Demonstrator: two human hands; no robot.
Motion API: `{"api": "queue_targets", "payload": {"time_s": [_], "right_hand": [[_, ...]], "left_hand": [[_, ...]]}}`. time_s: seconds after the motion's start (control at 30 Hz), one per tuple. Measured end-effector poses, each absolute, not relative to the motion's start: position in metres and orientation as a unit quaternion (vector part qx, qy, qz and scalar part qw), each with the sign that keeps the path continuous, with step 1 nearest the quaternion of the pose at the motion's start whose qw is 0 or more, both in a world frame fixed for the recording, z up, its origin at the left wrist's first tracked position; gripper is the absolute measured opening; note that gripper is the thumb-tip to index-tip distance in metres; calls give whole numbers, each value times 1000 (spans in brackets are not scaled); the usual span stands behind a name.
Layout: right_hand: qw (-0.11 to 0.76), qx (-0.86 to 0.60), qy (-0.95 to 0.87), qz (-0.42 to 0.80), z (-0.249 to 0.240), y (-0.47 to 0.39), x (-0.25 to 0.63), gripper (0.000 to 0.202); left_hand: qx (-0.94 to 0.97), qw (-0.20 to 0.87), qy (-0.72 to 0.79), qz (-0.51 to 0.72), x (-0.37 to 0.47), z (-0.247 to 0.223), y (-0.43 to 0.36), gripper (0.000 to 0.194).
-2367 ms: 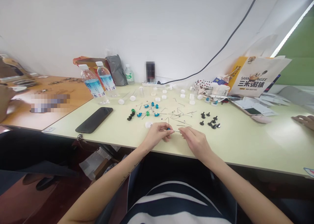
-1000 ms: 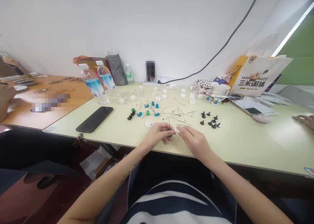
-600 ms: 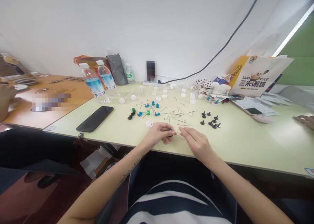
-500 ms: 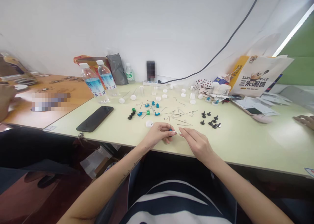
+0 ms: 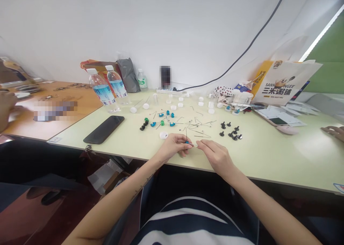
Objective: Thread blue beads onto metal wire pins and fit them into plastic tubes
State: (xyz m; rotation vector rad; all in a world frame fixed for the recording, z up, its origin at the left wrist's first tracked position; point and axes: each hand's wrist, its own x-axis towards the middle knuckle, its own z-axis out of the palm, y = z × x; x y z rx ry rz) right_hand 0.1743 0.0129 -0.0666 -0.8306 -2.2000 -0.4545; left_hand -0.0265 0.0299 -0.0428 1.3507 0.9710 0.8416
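Note:
Near the table's front edge my left hand (image 5: 179, 144) pinches a small blue part (image 5: 187, 142) with a thin dark rod standing up from it. A thin metal wire (image 5: 194, 144) runs from the blue part to my right hand (image 5: 213, 152), whose fingertips are closed on its other end. How the wire meets the part is too small to make out. Beyond my hands lie several bent wires (image 5: 199, 123), loose blue parts (image 5: 168, 113) and a green part (image 5: 162, 123). A white cap (image 5: 163, 135) is just left of my left hand.
Black screw-like pieces (image 5: 233, 133) lie to the right. A phone (image 5: 104, 129) and water bottles (image 5: 103, 91) stand at left. Clear tubes with white caps (image 5: 180, 104) are farther back. A paper bag (image 5: 285, 82) stands back right. Other people's hands show at both sides, one (image 5: 333, 132) at right.
Both hands stay nearly in place, holding the blue part and the wire. Only very slight finger movement shows.

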Motion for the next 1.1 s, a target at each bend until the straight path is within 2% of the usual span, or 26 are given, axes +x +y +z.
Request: {"api": "queue_targets", "payload": {"time_s": [0.83,1.1], "right_hand": [[350,-357,-860,-107,-70,18,173,17],[372,-352,-853,-106,-68,18,171,16]], "left_hand": [[578,596,421,365,-26,-44,30,26],[587,589,413,371,-26,-45,30,25]]}}
